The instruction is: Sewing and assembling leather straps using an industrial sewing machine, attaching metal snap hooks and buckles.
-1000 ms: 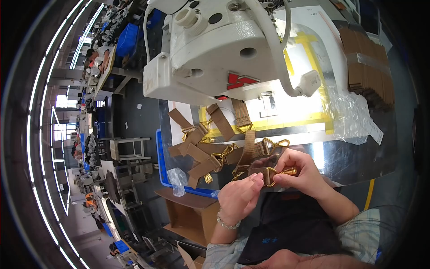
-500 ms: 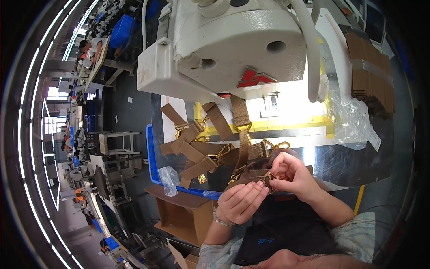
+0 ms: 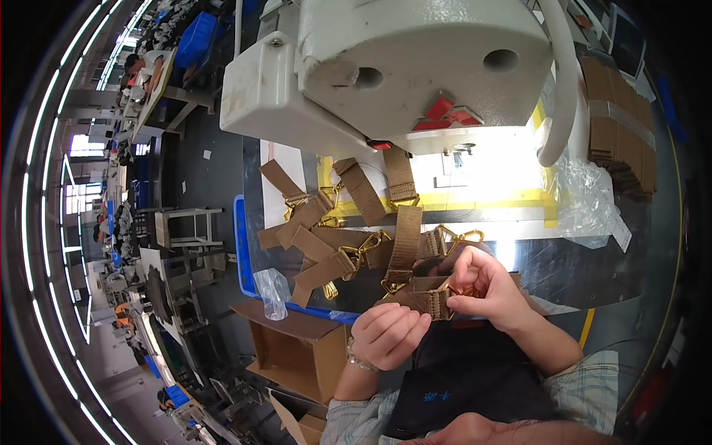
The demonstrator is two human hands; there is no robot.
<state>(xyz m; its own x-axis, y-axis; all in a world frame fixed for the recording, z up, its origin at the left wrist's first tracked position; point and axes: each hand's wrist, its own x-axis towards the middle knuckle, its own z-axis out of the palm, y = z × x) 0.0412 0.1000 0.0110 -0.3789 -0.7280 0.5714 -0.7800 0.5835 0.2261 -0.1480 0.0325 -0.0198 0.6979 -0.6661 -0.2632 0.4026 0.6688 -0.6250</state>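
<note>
Close in front of my body, both hands hold a brown webbing strap [image 3: 436,302] with a stitched end. My left hand [image 3: 389,335] is closed, its fingertips pinching the strap's left part. My right hand [image 3: 486,291] pinches the stitched end between thumb and fingers, where gold metal hardware shows partly behind the fingers. Beyond my hands lies a loose pile of similar brown straps [image 3: 319,268]. Gold snap hooks [image 3: 363,251] and gold rings are attached to them. One strap [image 3: 405,241] runs from the pile toward the held piece.
A large pale sewing machine head [image 3: 415,74] overhangs the lit work surface [image 3: 512,256]. A blue tray [image 3: 242,248] edges the left side, with clear plastic [image 3: 273,293] over it. Cardboard boxes [image 3: 297,345] stand below left. Flat cardboard [image 3: 615,119] and plastic film [image 3: 586,193] lie right.
My left hand has shifted slightly left along the strap, exposing more of it. My right hand keeps its pinch. The strap running from the pile now shows its broad side. The whole view has shifted slightly.
</note>
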